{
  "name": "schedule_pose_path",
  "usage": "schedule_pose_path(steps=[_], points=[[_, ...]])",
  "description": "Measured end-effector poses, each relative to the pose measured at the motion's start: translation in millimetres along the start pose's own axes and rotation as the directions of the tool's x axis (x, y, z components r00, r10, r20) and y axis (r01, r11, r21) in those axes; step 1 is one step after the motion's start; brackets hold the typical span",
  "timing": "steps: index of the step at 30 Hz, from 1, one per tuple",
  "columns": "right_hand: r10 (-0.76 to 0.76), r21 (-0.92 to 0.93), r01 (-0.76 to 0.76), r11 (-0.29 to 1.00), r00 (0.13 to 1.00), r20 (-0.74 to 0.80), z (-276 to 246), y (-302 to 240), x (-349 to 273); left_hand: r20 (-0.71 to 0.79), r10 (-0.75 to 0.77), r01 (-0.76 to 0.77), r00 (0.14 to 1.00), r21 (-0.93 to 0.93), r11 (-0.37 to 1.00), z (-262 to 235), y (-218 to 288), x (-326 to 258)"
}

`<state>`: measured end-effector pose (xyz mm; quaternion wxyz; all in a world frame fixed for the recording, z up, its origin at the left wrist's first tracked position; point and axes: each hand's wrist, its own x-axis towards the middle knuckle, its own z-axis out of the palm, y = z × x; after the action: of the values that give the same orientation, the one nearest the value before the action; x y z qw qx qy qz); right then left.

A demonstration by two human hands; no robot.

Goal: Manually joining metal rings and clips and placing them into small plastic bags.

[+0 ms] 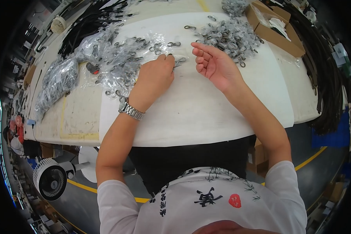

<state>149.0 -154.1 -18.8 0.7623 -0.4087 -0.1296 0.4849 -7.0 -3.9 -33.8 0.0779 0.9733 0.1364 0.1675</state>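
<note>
My left hand [154, 78], with a metal-banded watch on the wrist, reaches over the white sheet with its fingers bent down and pressed together. Their tips are partly hidden. Beside them lies or sticks out a small metal clasp [179, 61] in clear plastic; whether it is gripped I cannot tell. To the right, my right hand [218, 69] hovers palm inward, fingers loosely curled and apart, nothing visible in it. A heap of plastic-wrapped metal clasps [123, 58] spreads left of my left hand. Another pile of clasps [226, 37] lies beyond my right hand.
The white sheet [191, 113] covers the middle of the table. A cardboard box [279, 33] stands far right, beside dark straps [325, 85] hanging over the edge. Black straps [85, 23] lie far left. A dark-and-red tool [92, 68] rests left. Below the table stands a fan [52, 179].
</note>
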Motion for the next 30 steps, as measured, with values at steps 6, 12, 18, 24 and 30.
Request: schedule_pose_path(steps=[6,12,18,24,30], points=[[-0.023,-0.149,0.029,0.988,0.999,0.045,-17.3,4.0,9.4,-0.072,-0.101,0.102,0.992,0.01,0.995,-6.7,-11.2,9.3],[-0.118,-0.421,0.11,0.9,0.993,0.007,-5.2,19.3,-3.3,-0.298,-0.225,0.1,0.928,-0.381,0.919,-31.5,-8.4,10.9],[-0.267,-0.819,0.438,0.371,0.895,0.358,6.3,10.3,-9.5,0.016,-0.044,0.043,0.999,-0.688,0.724,-42.2,-1.1,11.2],[-0.034,-0.704,0.247,0.666,0.953,0.302,0.2,6.6,-1.0,0.044,-0.16,0.123,0.986,-0.843,0.524,-38.6,-4.0,16.1],[0.1,-0.681,0.138,0.719,0.95,0.297,-6.2,0.8,-0.4,0.124,-0.012,0.097,0.992,-0.708,0.7,-36.4,-3.5,15.1]])
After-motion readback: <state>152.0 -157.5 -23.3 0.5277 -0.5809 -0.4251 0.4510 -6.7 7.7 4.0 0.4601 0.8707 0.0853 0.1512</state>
